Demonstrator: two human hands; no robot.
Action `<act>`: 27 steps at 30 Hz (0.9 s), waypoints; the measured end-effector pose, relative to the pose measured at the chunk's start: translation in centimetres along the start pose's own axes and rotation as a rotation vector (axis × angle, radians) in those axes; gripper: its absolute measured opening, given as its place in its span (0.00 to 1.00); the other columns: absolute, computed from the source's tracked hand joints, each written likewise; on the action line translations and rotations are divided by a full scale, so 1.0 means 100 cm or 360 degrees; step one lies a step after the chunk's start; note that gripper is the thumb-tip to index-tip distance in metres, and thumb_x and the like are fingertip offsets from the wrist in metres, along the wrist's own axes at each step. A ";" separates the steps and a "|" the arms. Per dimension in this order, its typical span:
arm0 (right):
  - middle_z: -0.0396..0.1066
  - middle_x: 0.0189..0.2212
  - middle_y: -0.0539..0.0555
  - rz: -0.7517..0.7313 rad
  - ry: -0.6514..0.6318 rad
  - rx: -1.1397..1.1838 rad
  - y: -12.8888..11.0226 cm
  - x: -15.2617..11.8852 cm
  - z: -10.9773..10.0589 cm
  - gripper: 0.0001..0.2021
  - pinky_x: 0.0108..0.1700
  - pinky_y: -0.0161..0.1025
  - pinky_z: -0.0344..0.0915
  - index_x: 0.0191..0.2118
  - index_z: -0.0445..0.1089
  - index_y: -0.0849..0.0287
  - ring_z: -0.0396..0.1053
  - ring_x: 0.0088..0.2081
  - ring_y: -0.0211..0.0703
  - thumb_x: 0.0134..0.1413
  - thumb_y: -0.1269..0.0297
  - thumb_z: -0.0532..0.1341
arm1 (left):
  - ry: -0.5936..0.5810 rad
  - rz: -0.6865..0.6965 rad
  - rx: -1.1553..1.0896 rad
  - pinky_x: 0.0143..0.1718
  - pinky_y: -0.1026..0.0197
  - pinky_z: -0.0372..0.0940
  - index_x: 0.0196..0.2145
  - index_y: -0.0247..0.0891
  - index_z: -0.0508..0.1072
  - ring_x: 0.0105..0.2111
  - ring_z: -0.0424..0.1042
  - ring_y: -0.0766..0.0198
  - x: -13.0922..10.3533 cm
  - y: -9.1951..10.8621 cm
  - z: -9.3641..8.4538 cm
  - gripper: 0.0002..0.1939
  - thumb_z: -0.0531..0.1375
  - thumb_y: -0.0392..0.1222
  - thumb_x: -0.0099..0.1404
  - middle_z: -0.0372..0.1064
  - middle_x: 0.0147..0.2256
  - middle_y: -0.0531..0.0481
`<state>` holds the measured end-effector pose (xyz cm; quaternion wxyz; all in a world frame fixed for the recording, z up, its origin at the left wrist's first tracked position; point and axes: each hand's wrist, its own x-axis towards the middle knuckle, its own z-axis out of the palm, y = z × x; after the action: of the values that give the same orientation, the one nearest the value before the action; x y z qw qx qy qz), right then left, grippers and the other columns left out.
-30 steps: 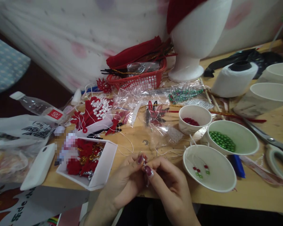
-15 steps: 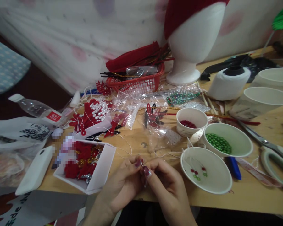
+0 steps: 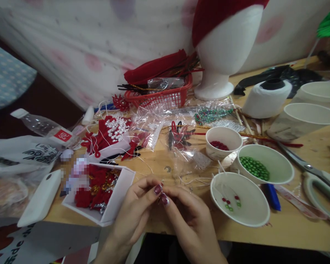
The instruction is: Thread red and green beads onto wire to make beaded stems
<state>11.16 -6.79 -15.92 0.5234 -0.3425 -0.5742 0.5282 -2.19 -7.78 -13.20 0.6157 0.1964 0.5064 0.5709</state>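
My left hand point(image 3: 137, 205) and my right hand point(image 3: 188, 216) meet at the table's front edge, thumbs and fingertips pinched close together. Whatever lies between the fingertips is too small and too hidden to name. Just right of my right hand stands a paper cup point(image 3: 260, 211) with short threads carrying red and green beads point(image 3: 228, 206) inside. Behind it are a cup of green beads point(image 3: 254, 168) and a smaller cup of dark red beads point(image 3: 219, 145). Left of my left hand sits a white box point(image 3: 120, 198) filled with red, gold and silver ornaments point(image 3: 95, 189).
Large scissors point(image 3: 309, 168) and a blue object point(image 3: 272, 197) lie at the right. Behind stand a thread cone point(image 3: 266, 99), a white head stand point(image 3: 228, 47) and a red basket point(image 3: 159, 98). A plastic bottle point(image 3: 44, 126) and a white phone-like slab point(image 3: 41, 200) lie left.
Both hands have shifted slightly left, still pinched together. The pale thread-like bit seen below the fingertips before no longer shows. The things on the table stay put.
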 end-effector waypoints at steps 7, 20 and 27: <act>0.79 0.38 0.52 0.0008 0.0024 -0.0129 0.001 -0.001 -0.001 0.11 0.41 0.34 0.73 0.45 0.77 0.51 0.77 0.39 0.41 0.61 0.70 0.60 | 0.0052 0.0221 0.0278 0.32 0.72 0.64 0.27 0.36 0.80 0.29 0.69 0.70 -0.001 -0.001 -0.002 0.11 0.75 0.43 0.48 0.70 0.28 0.53; 0.77 0.37 0.52 -0.0227 -0.0087 -0.0115 -0.004 0.001 -0.001 0.13 0.42 0.38 0.71 0.46 0.74 0.55 0.74 0.39 0.41 0.60 0.75 0.58 | -0.0243 0.0778 0.0623 0.30 0.67 0.61 0.27 0.43 0.81 0.29 0.64 0.68 0.000 -0.002 -0.022 0.02 0.70 0.38 0.56 0.64 0.25 0.54; 0.78 0.35 0.57 -0.0579 -0.0105 -0.0379 -0.002 0.001 -0.001 0.12 0.39 0.41 0.70 0.46 0.72 0.61 0.73 0.36 0.44 0.60 0.80 0.58 | -0.0275 0.0766 0.0516 0.27 0.66 0.59 0.23 0.39 0.77 0.26 0.62 0.67 -0.005 0.001 -0.021 0.08 0.69 0.39 0.58 0.60 0.22 0.55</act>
<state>11.28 -6.66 -15.75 0.5467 -0.2752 -0.7018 0.3645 -3.95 -8.89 -13.76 0.4640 0.4543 0.4757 0.5933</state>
